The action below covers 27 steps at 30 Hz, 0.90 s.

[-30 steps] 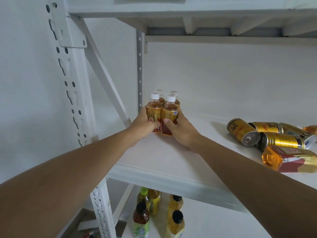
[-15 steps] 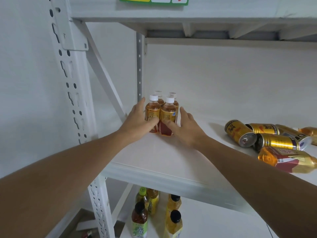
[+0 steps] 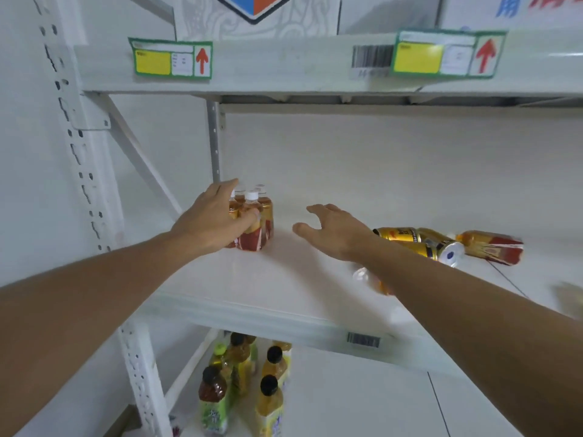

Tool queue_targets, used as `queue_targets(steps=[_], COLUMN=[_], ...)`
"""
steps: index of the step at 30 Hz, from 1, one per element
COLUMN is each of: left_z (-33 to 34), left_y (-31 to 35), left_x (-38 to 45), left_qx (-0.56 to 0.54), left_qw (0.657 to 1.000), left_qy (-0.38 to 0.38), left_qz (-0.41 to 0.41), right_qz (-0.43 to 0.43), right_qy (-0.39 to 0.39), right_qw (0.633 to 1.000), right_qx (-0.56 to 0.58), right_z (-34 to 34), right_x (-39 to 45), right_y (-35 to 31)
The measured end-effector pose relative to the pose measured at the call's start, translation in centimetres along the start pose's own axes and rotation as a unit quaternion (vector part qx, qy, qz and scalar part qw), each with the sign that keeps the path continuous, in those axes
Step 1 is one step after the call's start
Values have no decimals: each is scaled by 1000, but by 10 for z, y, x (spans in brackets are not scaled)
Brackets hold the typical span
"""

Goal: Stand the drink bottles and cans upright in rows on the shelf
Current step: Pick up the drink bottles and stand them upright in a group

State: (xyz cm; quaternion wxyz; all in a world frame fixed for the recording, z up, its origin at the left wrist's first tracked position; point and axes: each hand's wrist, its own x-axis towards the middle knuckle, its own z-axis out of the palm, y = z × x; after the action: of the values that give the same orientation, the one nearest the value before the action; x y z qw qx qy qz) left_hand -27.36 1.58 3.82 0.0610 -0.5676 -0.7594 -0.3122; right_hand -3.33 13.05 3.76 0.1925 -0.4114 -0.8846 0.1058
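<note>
Several small amber tea bottles (image 3: 257, 220) with white caps and red labels stand upright in a tight group at the back left of the white shelf (image 3: 252, 279). My left hand (image 3: 214, 222) rests against the group's left side, thumb on the front bottle, fingers straight. My right hand (image 3: 334, 230) hovers open above the shelf, apart from the bottles. Gold cans (image 3: 413, 239) lie on their sides to the right, with a fallen tea bottle (image 3: 492, 247) beyond them. Another bottle (image 3: 369, 280) lies partly hidden under my right forearm.
A white upright post (image 3: 91, 184) and a diagonal brace stand at the left. The upper shelf beam (image 3: 299, 64) carries green-framed price tags. On the lower shelf stand several dark-capped bottles (image 3: 271, 392).
My right hand has left the bottle group and moved right, toward the fallen cans. My left hand stays at the bottles. The camera has tilted up, showing the upper beam.
</note>
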Motion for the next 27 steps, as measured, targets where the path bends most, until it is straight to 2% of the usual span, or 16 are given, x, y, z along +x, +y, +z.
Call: queue_targets(steps=[4, 8, 15, 24, 27], left_z=[4, 19, 78, 100, 112], left_y=[63, 126, 207, 264, 269], left_x=[-12, -26, -68, -66, -58], left_qx=[16, 21, 23, -8, -5], left_qw=[999, 999, 997, 989, 985], left_qy=[45, 37, -64, -120, -138], left_qz=[23, 11, 34, 82, 103], right_qz=[-1, 9, 35, 86, 72], right_qy=[19, 17, 14, 33, 25], right_qw=[1000, 1000, 999, 996, 997], right_qx=[7, -9, -13, -3, -5], right_z=[-43, -87, -120, -130, -130], right_x=[-38, -77, -134, -169, -179], right_y=[45, 107, 199, 235, 248])
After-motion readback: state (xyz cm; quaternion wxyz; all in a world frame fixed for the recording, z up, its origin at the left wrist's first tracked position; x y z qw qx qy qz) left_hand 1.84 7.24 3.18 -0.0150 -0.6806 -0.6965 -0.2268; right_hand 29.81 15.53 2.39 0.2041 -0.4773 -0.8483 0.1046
